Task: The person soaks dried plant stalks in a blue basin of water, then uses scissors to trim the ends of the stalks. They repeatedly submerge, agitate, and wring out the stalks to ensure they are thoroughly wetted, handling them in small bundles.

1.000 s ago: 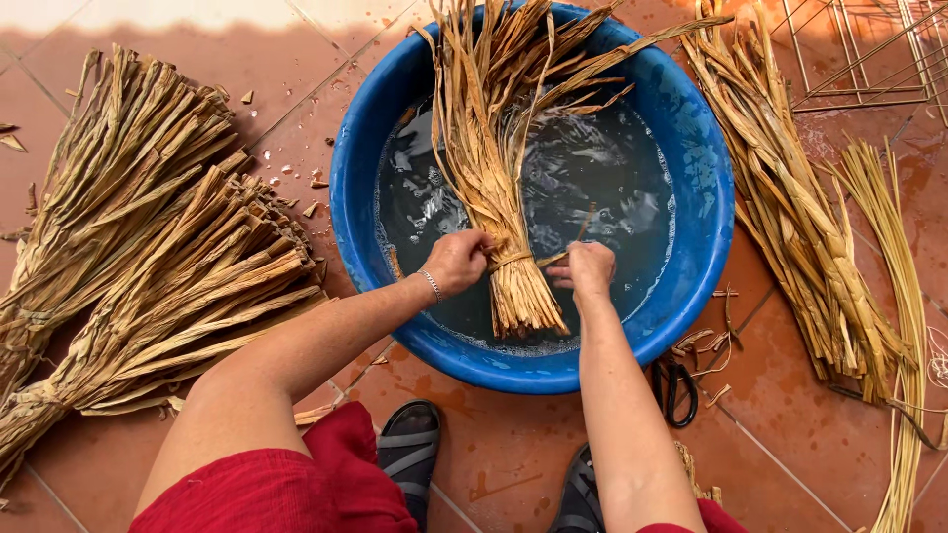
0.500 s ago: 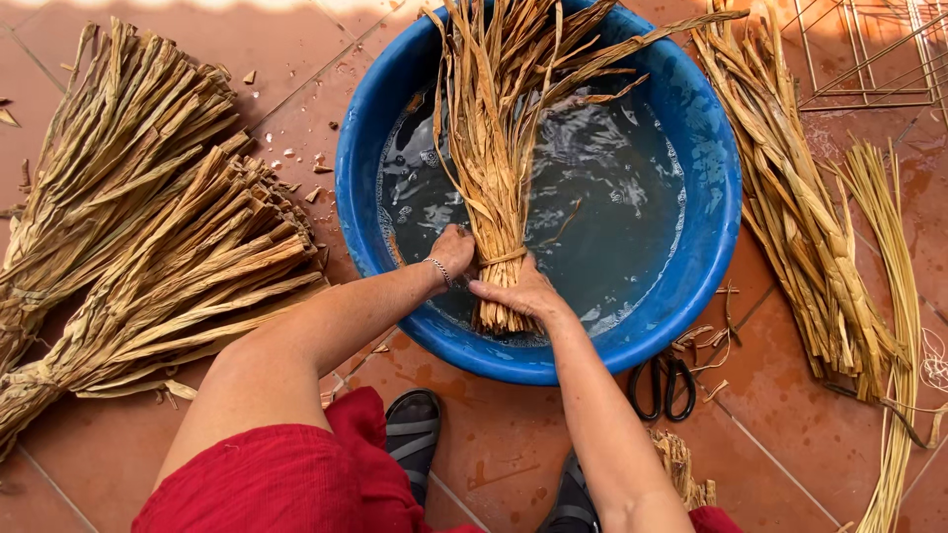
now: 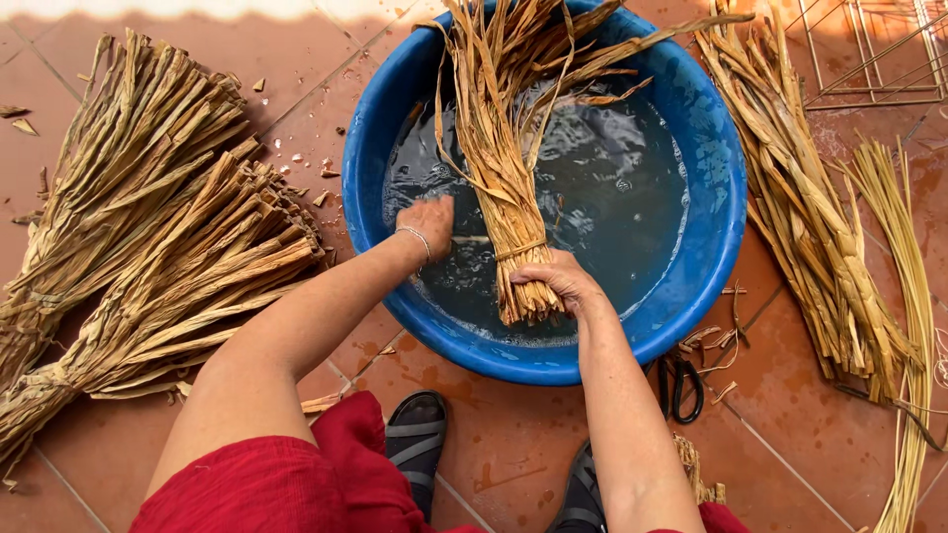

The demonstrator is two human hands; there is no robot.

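- Right hand [image 3: 555,280] clamped on the tied end of the bundle of dried tan reed strips [image 3: 504,188], long axis running straight away across the round blue plastic basin [image 3: 711,148].
- Left hand [image 3: 427,219] loose in the water just beside it.

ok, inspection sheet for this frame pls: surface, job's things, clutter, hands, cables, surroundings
Surface: reddish floor tiles, wet patches near the basin.
Job's things: blue basin holding water; tied bundle of dried leaves standing in it, tips leaning over the far rim.
Clutter: two dry bundles to the left; loose strips and thinner pale stalks to the right; scissors by the basin; leaf scraps on the tiles.
Hands: left hand in the water beside the bundle, bracelet on the wrist; right hand gripping the bundle's tied base.
Cables: nothing seen.
Surroundings: wire rack top right; person's sandals and red garment at the bottom.
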